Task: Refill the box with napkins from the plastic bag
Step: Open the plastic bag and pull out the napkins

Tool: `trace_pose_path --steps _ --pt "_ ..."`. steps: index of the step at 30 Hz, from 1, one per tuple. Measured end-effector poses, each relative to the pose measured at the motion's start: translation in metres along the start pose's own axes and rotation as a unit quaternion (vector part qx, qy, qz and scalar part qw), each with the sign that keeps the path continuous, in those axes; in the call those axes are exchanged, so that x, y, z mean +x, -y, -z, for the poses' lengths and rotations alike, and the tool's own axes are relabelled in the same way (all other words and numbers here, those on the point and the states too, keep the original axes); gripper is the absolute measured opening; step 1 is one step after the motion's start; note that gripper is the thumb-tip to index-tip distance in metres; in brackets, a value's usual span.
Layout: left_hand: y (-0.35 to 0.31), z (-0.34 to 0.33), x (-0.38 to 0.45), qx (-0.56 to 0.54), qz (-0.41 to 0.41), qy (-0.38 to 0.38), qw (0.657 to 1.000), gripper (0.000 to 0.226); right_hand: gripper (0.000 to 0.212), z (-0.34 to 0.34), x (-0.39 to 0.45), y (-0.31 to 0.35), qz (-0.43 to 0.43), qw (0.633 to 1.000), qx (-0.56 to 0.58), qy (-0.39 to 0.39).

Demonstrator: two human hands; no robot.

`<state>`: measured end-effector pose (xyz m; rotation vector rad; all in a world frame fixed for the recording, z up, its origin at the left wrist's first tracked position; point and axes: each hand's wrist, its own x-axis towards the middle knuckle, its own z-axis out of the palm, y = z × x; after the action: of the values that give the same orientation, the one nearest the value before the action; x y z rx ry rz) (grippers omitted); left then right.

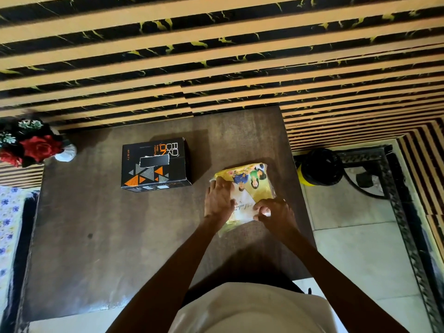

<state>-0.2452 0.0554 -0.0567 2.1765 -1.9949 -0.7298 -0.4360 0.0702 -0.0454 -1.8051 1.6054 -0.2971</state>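
A yellow and white plastic bag of napkins [249, 186] with printed cartoon figures lies on the right part of the brown table [108, 231]. My left hand [219, 200] rests flat on the bag's left side, fingers spread. My right hand [276, 212] pinches the bag's near white edge with curled fingers. A black box [155, 164] with orange triangles and a dark slot in its top stands on the table, to the left of the bag and apart from both hands.
A vase of red and white flowers [33, 143] sits at the table's far left corner. A yellow and black container [317, 167] stands on the tiled floor right of the table. A striped wall runs behind. A floral cloth [9, 222] lies at left.
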Motion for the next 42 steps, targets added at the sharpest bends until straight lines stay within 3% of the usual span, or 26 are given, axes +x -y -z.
trace_pose_path --steps 2,3,6,8,12,17,22,27,30,34,37,39,42 --pt "-0.003 0.0 -0.007 -0.076 -0.037 -0.01 0.996 0.02 0.018 0.003 -0.011 -0.003 0.005 1.0 -0.005 -0.007" --pt "-0.004 0.0 -0.011 -0.132 -0.046 0.03 0.99 0.012 0.016 0.004 -0.016 -0.004 0.002 1.0 -0.014 -0.019" --pt "-0.004 -0.001 -0.027 -0.259 -0.072 0.211 0.94 0.013 0.014 0.004 -0.025 -0.006 0.009 0.997 -0.03 -0.069" --pt "-0.002 -0.004 -0.038 -0.233 -0.071 0.246 0.938 0.021 0.016 0.002 -0.028 -0.006 0.013 0.997 -0.019 -0.075" --pt "-0.004 -0.01 -0.044 -0.147 -0.029 0.138 0.979 0.019 0.023 0.0 -0.038 -0.003 0.035 0.994 -0.042 -0.097" --pt "-0.007 -0.007 -0.052 -0.151 -0.082 0.198 0.965 0.034 0.021 -0.006 -0.057 -0.008 0.057 0.99 -0.048 -0.122" --pt "-0.007 -0.014 -0.062 -0.028 -0.133 0.147 0.98 0.024 0.007 -0.012 -0.071 -0.006 0.057 0.985 -0.092 -0.134" --pt "-0.004 -0.01 -0.06 -0.109 -0.091 0.102 0.985 0.017 0.012 -0.016 -0.081 0.002 0.067 0.972 -0.189 -0.125" --pt "-0.005 -0.004 -0.056 -0.178 -0.057 0.075 0.98 0.014 0.039 -0.018 -0.085 0.002 0.089 0.968 -0.225 -0.067" --pt "-0.013 0.004 -0.055 -0.201 -0.061 0.058 0.976 0.018 0.035 -0.022 -0.074 0.012 0.013 0.985 -0.172 0.026" --pt "-0.019 0.002 -0.053 -0.197 -0.053 0.047 0.978 0.019 0.029 -0.02 -0.062 0.018 -0.111 0.993 -0.04 0.002" --pt "-0.024 0.0 -0.053 -0.196 -0.044 0.041 0.979 0.019 0.028 -0.022 -0.06 0.02 -0.084 0.996 -0.017 -0.019" --pt "-0.03 -0.004 -0.055 -0.204 -0.037 0.021 0.978 0.018 0.03 -0.03 -0.068 0.017 -0.076 0.993 -0.067 0.053"
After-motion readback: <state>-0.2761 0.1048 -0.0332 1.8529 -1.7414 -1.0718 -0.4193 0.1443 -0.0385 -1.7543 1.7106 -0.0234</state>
